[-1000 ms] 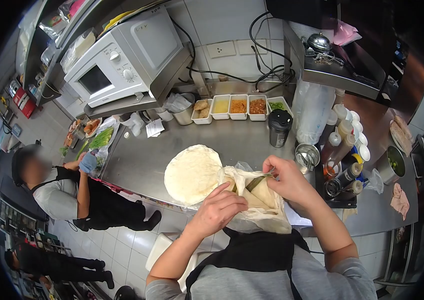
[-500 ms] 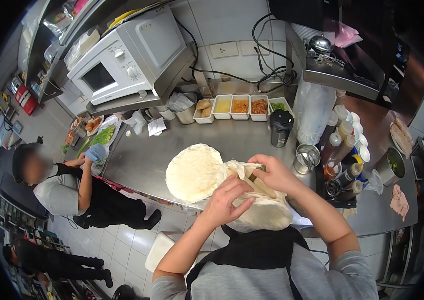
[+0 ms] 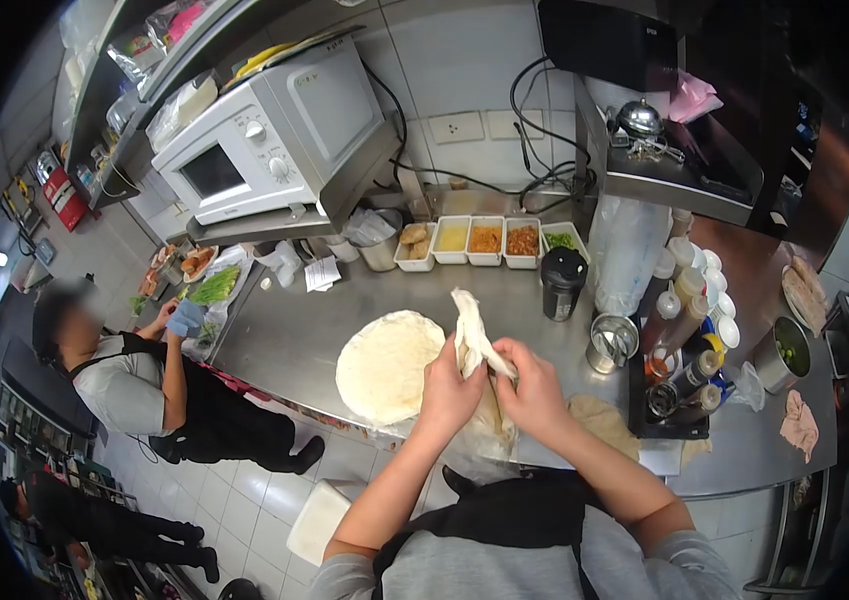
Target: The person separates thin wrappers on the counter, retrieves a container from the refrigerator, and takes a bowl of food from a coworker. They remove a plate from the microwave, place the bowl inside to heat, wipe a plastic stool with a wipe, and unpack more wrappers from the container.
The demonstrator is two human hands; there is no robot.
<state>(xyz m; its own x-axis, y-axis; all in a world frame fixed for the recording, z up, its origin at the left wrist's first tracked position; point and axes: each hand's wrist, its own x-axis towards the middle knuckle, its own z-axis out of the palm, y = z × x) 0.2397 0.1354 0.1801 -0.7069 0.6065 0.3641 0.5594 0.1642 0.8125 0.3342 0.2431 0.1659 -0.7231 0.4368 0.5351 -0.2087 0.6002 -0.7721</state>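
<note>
My left hand (image 3: 450, 396) is closed around the gathered neck of a translucent plastic bag (image 3: 470, 325), whose twisted end sticks up above the fingers. On the other side of the neck, my right hand (image 3: 534, 392) grips the same bag with bent fingers. The bag's lower part hangs below my hands at the counter's front edge, and something pale shows inside it. A stack of round, pale flatbreads or a single one (image 3: 389, 366) lies flat to the left of my left hand; how many layers it has I cannot tell.
White tubs of toppings (image 3: 485, 238) line the back of the steel counter (image 3: 274, 330). A black tumbler (image 3: 563, 284), a metal cup (image 3: 612, 343) and a rack of sauce bottles (image 3: 679, 330) stand right. A beige cloth-like piece (image 3: 604, 424) lies near. A co-worker (image 3: 134, 370) stands left.
The bag, spread wide between my hands before, is now bunched into a narrow neck. Both hands have come close together, and the beige piece on the right has come into view.
</note>
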